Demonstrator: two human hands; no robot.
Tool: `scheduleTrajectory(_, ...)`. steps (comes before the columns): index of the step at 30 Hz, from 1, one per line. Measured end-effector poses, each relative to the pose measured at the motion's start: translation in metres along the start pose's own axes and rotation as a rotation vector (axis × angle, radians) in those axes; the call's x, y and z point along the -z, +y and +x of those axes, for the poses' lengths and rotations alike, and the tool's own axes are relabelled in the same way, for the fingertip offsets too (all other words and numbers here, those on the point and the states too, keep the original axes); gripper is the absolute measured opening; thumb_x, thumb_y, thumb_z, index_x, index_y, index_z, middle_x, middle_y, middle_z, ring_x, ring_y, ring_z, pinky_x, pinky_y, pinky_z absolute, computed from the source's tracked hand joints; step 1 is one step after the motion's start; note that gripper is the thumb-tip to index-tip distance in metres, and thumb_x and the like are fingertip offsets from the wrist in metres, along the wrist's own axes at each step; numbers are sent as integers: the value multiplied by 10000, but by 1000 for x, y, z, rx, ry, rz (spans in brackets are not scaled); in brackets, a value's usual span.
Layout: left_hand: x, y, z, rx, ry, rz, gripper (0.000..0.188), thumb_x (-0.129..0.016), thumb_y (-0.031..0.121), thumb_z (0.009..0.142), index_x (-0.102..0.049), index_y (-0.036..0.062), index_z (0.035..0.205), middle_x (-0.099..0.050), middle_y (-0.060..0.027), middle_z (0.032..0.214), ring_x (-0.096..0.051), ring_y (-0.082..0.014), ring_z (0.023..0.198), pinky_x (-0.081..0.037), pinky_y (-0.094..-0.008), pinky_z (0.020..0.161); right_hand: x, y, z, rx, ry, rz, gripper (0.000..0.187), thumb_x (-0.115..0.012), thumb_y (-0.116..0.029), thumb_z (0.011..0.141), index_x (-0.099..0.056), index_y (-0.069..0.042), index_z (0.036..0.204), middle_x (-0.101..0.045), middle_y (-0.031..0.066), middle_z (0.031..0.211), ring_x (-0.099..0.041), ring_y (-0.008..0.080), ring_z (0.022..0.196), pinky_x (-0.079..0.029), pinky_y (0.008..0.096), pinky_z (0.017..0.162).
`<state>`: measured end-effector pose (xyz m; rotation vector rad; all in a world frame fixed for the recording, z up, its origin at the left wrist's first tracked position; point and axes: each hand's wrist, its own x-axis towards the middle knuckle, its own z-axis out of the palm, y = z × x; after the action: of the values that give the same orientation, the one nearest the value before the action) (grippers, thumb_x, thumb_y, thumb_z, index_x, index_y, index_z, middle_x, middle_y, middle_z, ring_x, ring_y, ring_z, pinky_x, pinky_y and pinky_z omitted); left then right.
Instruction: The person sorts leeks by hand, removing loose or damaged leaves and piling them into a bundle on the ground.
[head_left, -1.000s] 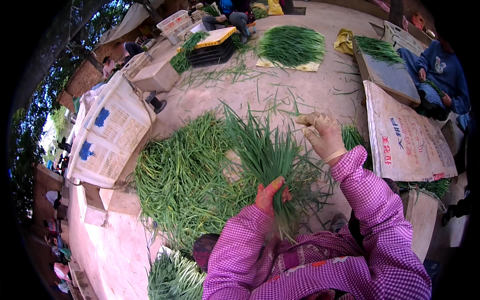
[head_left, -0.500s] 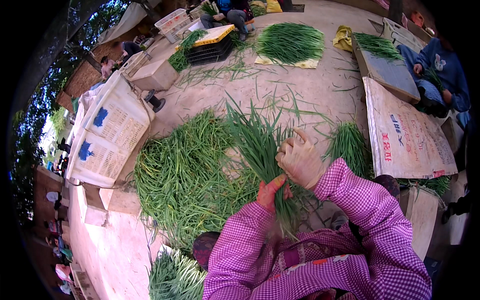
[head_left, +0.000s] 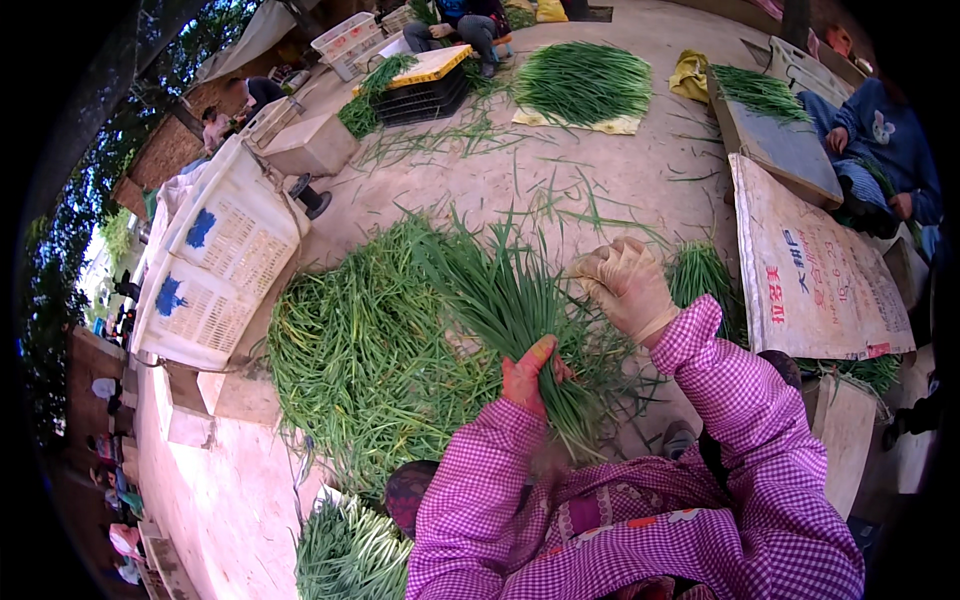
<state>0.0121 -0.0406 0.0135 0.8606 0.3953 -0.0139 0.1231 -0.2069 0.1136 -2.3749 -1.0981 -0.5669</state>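
- The bunch of green stalks (head_left: 515, 310) is gripped by the closed left hand (head_left: 528, 378), above the pale floor (head_left: 380, 205), its middle partly hidden.
- The gloved right hand (head_left: 628, 288) is held half-curled near it; whether anything is pinched cannot be told.
- A seated person (head_left: 460, 28) is cut off by the upper edge.
- The floor is littered with loose stalks (head_left: 465, 140) and covered, at left, by a tangled pile (head_left: 360, 350).

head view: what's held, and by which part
The left hand grips a bundle of long, thin green leaves around its lower part; whether the pale-gloved right hand holds anything cannot be told.
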Motion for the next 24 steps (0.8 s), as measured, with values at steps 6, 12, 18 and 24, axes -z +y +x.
scheduleTrajectory(6, -4, 3, -7, 56, -53, 14, 213, -664, 214, 839, -572, 22, 846, -572, -85, 664, -546, -207, 553, -500, -379, 644, -18, -12, -9, -13, -53, 1, 269, -670, -281, 787, -672, -138, 1015, -636, 28, 1047, -549, 225, 1047, -387, 391, 942)
scheduleTrajectory(12, -18, 8, -18, 63, -89, -16, 204, -667, 175, 830, -559, 6, 863, -576, -90, 706, -541, -198, 561, -497, -373, 645, -20, -14, -10, -48, -183, 90, 223, -684, -294, 770, -673, -133, 924, -631, 34, 1007, -561, 236, 1018, -377, 392, 953)
scheduleTrajectory(18, -11, 9, -14, 67, -153, -16, 194, -643, 195, 853, -534, 45, 796, -498, -38, 654, -479, -164, 580, -467, -354, 671, -27, -5, -11, -59, -94, 154, 147, -679, -255, 757, -629, -125, 804, -610, 46, 854, -580, 247, 912, -382, 405, 932)
scheduleTrajectory(24, -2, 7, -9, 77, -207, -116, 202, -632, 209, 873, -534, 54, 788, -482, -23, 626, -464, -158, 559, -456, -341, 645, -6, 16, 2, -298, 188, 276, 99, -668, -175, 786, -631, -88, 816, -607, 91, 780, -589, 273, 812, -433, 385, 827)
